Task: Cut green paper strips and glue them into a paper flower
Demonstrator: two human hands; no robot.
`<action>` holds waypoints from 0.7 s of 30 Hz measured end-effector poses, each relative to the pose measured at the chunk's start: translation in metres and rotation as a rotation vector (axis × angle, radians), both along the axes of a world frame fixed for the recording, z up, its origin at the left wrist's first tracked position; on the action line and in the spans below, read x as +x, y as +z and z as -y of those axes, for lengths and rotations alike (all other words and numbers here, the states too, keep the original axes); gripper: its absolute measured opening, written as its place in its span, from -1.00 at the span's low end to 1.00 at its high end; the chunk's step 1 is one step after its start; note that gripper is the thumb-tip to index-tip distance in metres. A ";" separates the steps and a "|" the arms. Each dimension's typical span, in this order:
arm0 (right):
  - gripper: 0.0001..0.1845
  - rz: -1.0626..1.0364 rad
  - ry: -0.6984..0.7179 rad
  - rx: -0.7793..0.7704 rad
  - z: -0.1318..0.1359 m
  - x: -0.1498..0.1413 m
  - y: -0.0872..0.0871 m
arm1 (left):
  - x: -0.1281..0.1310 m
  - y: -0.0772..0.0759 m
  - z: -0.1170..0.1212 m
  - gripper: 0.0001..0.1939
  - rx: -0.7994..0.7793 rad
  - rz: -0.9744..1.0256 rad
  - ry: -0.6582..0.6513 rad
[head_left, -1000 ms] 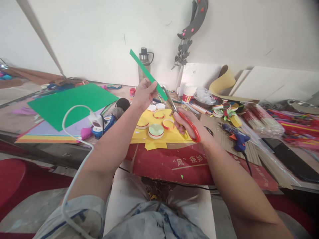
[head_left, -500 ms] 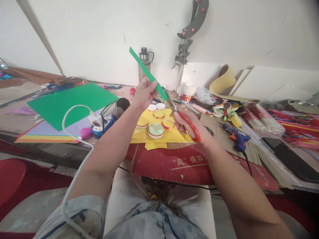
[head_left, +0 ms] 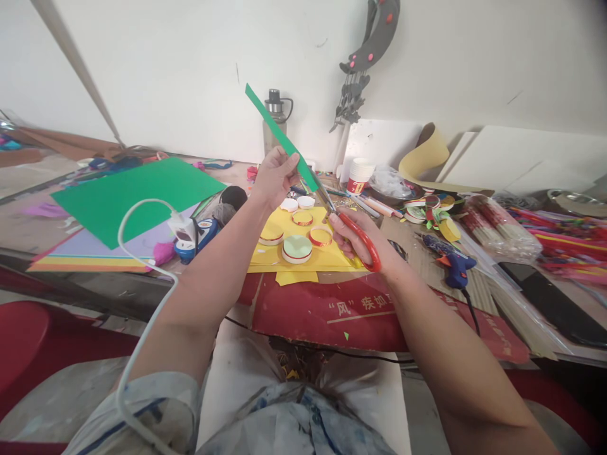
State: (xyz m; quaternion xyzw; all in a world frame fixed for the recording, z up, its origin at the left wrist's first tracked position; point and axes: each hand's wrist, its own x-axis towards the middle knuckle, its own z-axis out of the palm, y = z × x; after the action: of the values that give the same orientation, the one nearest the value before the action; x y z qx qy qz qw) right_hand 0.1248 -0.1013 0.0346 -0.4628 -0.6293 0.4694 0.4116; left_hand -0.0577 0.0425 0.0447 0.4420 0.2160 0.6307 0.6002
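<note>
My left hand (head_left: 277, 177) pinches a long green paper strip (head_left: 271, 119), which slants up to the left above the table. In my right hand (head_left: 353, 237) is a pair of scissors (head_left: 361, 235) with red and yellow handles. Its blades meet the lower end of the strip and are partly hidden by it. Below lie yellow sheets (head_left: 265, 258) bearing a round piece with a pale green top (head_left: 297, 248), a ring with a yellow inside (head_left: 321, 236) and other small rounds.
A large green sheet (head_left: 137, 189) tops coloured papers at the left, near a blue power socket (head_left: 196, 240) with a white cable. To the right are a blue glue gun (head_left: 450, 259), a black phone (head_left: 554, 303) and a paper cup (head_left: 359, 175). A bottle (head_left: 274, 120) stands behind.
The scissor blades have moved closer together at the strip's lower end. The strip's upper tip has risen slightly. Both hands stay nearly in place.
</note>
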 end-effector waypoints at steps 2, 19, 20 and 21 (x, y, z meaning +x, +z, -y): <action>-0.29 -0.004 -0.004 0.002 0.000 0.000 -0.001 | 0.000 0.001 0.000 -0.75 -0.010 -0.001 0.006; -0.31 0.097 -0.045 0.102 -0.002 0.001 -0.004 | -0.003 0.002 -0.001 -0.78 0.006 -0.001 0.059; -0.32 0.112 -0.043 0.110 -0.002 0.001 -0.004 | -0.003 0.002 -0.001 -0.78 0.008 -0.007 0.067; -0.32 0.127 -0.044 0.117 -0.003 0.001 -0.005 | -0.003 0.001 -0.001 -0.78 0.010 -0.014 0.071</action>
State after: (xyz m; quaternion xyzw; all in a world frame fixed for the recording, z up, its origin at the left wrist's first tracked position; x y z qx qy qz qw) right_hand 0.1260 -0.0982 0.0300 -0.4805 -0.6701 0.3924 0.4076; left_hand -0.0612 0.0436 0.0462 0.4414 0.2328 0.6495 0.5736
